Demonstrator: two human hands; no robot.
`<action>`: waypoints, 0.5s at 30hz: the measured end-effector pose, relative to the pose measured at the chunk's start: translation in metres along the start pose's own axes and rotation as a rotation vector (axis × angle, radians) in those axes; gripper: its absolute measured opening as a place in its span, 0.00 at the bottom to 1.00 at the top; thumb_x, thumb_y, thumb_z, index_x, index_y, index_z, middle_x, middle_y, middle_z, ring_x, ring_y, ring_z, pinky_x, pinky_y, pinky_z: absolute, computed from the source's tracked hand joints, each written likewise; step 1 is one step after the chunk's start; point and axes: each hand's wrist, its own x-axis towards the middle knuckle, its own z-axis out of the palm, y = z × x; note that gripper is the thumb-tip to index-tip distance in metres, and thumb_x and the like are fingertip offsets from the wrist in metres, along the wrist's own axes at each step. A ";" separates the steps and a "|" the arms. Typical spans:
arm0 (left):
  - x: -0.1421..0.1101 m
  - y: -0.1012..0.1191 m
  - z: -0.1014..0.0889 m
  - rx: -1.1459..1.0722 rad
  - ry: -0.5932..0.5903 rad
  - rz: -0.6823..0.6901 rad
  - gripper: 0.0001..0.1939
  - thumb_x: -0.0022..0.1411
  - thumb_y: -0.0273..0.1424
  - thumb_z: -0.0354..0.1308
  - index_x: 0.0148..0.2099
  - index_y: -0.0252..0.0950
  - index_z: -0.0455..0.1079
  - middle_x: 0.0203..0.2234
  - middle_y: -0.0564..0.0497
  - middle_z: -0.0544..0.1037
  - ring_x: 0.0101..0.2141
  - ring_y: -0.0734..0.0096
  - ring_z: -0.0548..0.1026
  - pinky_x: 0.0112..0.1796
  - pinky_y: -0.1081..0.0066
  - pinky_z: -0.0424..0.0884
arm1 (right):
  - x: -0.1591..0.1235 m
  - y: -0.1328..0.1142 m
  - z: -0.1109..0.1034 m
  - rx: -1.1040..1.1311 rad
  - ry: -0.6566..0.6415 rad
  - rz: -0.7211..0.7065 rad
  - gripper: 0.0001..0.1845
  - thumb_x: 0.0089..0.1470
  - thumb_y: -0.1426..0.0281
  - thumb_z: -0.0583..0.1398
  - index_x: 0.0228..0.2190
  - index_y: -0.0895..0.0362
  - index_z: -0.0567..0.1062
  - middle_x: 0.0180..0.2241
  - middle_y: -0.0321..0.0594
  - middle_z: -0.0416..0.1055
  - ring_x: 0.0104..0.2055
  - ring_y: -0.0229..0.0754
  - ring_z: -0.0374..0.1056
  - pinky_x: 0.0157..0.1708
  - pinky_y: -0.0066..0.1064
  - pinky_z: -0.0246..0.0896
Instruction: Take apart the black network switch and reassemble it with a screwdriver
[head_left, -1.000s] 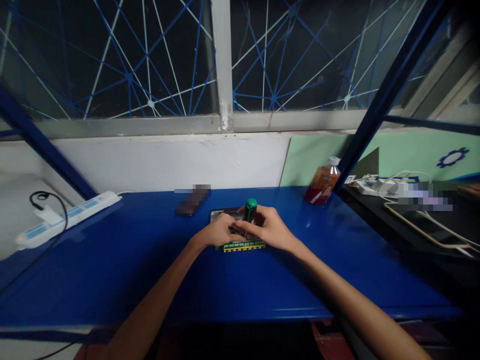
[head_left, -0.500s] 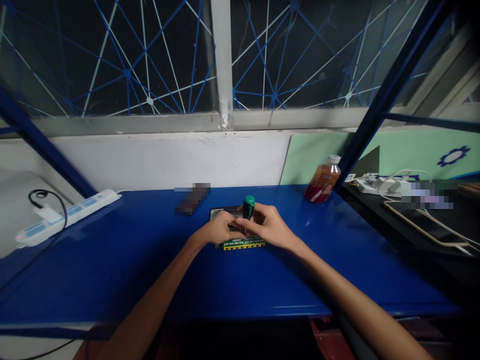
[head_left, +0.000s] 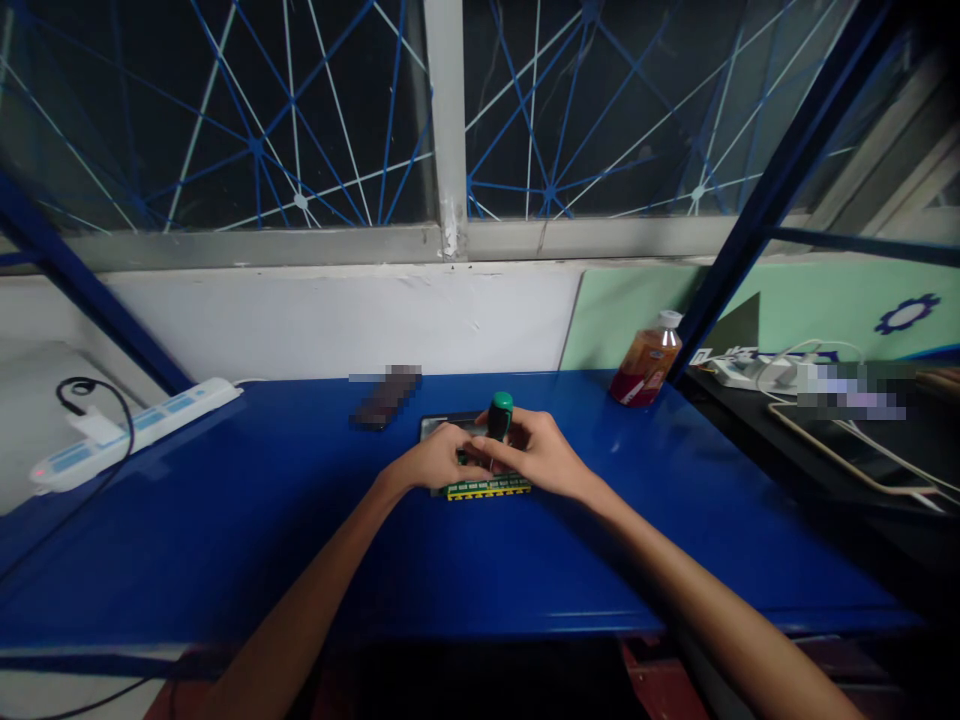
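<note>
A screwdriver (head_left: 500, 415) with a green-topped black handle stands nearly upright over a green circuit board (head_left: 487, 487) with yellow terminals along its near edge. My right hand (head_left: 540, 450) is closed round the lower part of the screwdriver. From the other side, my left hand (head_left: 441, 458) rests on the board with its fingers curled in towards the screwdriver's shaft. What those left fingertips hold is hidden. Under the board and the left hand lies a dark, flat tray-like piece (head_left: 433, 424), mostly covered. The screwdriver's tip is out of sight behind my fingers.
A blurred dark phone-like object (head_left: 386, 400) lies behind my left hand on the blue table (head_left: 480, 570). At the left is a white power strip (head_left: 142, 435) with a black cable. A drink bottle (head_left: 646, 360) stands back right, beside a dark side table with cables and a tablet (head_left: 855, 450).
The screwdriver's handle leaned slightly left half a second ago and has come back right. Both hands and the board keep almost the same place.
</note>
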 end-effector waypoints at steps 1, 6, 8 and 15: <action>0.000 -0.001 0.000 -0.008 -0.006 0.000 0.12 0.54 0.35 0.60 0.34 0.30 0.75 0.24 0.51 0.75 0.25 0.74 0.68 0.26 0.75 0.60 | 0.000 0.000 0.000 0.001 0.003 0.000 0.18 0.52 0.57 0.61 0.39 0.58 0.75 0.24 0.37 0.71 0.24 0.38 0.65 0.23 0.30 0.57; 0.001 -0.003 0.001 0.005 0.042 -0.017 0.14 0.51 0.38 0.63 0.31 0.30 0.75 0.22 0.51 0.75 0.24 0.74 0.67 0.26 0.75 0.60 | 0.000 0.000 0.000 0.004 0.010 -0.005 0.18 0.52 0.58 0.61 0.40 0.58 0.75 0.25 0.38 0.72 0.24 0.38 0.65 0.24 0.30 0.58; 0.001 -0.002 0.001 0.004 0.050 -0.016 0.14 0.50 0.38 0.64 0.31 0.30 0.76 0.22 0.51 0.75 0.24 0.74 0.67 0.26 0.74 0.60 | 0.000 0.000 0.000 0.009 0.015 -0.007 0.18 0.53 0.58 0.61 0.40 0.58 0.75 0.24 0.38 0.72 0.25 0.38 0.66 0.25 0.30 0.59; -0.001 0.005 -0.008 -0.007 -0.022 -0.005 0.15 0.52 0.37 0.63 0.37 0.31 0.77 0.25 0.49 0.76 0.24 0.75 0.66 0.26 0.74 0.59 | 0.001 0.001 -0.004 0.044 0.045 -0.001 0.18 0.53 0.58 0.61 0.40 0.58 0.75 0.23 0.38 0.72 0.24 0.38 0.67 0.26 0.32 0.61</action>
